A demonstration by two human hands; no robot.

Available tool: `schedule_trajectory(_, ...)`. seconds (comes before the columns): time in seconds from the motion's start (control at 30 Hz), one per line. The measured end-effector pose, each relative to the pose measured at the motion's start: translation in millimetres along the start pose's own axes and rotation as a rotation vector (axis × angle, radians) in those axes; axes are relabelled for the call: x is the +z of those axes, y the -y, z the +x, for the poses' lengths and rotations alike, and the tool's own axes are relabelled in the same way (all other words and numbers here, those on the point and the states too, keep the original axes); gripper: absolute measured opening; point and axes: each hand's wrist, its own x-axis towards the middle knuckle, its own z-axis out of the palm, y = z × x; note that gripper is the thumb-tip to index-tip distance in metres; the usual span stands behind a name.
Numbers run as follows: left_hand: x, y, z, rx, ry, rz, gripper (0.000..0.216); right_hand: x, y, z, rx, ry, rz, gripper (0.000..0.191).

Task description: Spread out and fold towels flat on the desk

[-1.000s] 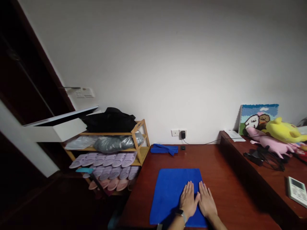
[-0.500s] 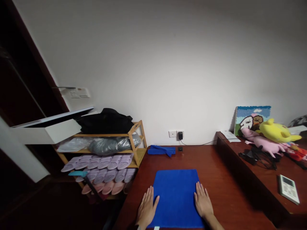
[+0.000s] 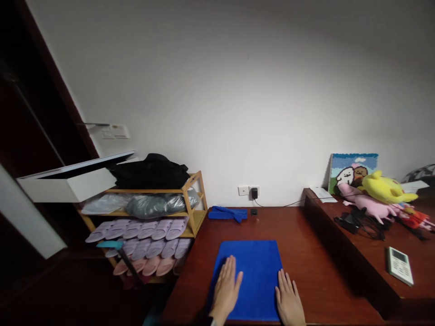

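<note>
A blue cloth (image 3: 256, 276) lies spread flat on the reddish-brown wooden table (image 3: 316, 271). Over its left part is my left hand (image 3: 226, 287), fingers stretched out and pointing away from me; whether the palm presses on the fabric I cannot tell. My right hand (image 3: 288, 294) rests palm down at the cloth's right edge, with its fingers extended, partly on the bare wood. Neither hand grips anything. Toward the wall lies a second blue cloth (image 3: 227, 213), folded into a narrow strip.
To the right, a raised surface holds a pink plush toy (image 3: 367, 206), a yellow plush toy (image 3: 385, 188), cables and a white remote-like device (image 3: 400, 266). A black plug (image 3: 254, 193) sits in the wall socket. On the left stands a wooden rack (image 3: 192, 213) with slippers.
My left hand has moved right, from the cloth's left edge onto its surface. The right hand has slid slightly toward me along the right edge. The view has shifted a little.
</note>
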Motion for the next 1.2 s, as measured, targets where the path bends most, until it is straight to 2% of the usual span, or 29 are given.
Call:
schedule_trajectory(0.13,17,-93,0,0.344,0.145,-0.147,0.063,-6,1,-2,-0.025,0.022,-0.014,0.066)
schedule_trajectory(0.2,31,-124,-2,0.387,0.203,-0.192,0.061,-9,0,-4,-0.062,0.044,-0.025,0.064)
schedule_trajectory(0.27,40,-136,-5,0.360,0.243,-0.205,0.060,-10,-1,-5,-0.084,0.061,-0.041,0.063)
schedule_trajectory(0.37,41,-116,-8,0.305,0.266,-0.179,0.061,-10,0,-4,-0.044,0.043,-0.045,0.064)
schedule_trajectory(0.5,25,-42,-17,0.100,0.260,-0.061,0.068,-7,1,-2,-0.002,0.006,-0.037,0.068)
schedule_trajectory(0.6,13,16,-27,-0.075,0.199,0.032,0.070,-6,1,-1,0.004,0.003,-0.032,0.069)
schedule_trajectory(0.7,9,51,-36,-0.142,0.154,0.073,0.071,-5,1,-2,0.012,0.011,-0.043,0.069)
schedule_trajectory(0.8,11,61,-41,-0.151,0.152,0.070,0.075,-3,1,-2,0.019,0.010,-0.053,0.069)
schedule_trajectory(0.97,18,60,-42,-0.133,0.098,0.084,0.074,-5,-1,4,0.037,0.046,-0.033,0.070)
schedule_trajectory(1.2,20,62,-44,-0.145,0.107,0.081,0.073,-25,8,44,-0.009,0.037,-0.007,0.071)
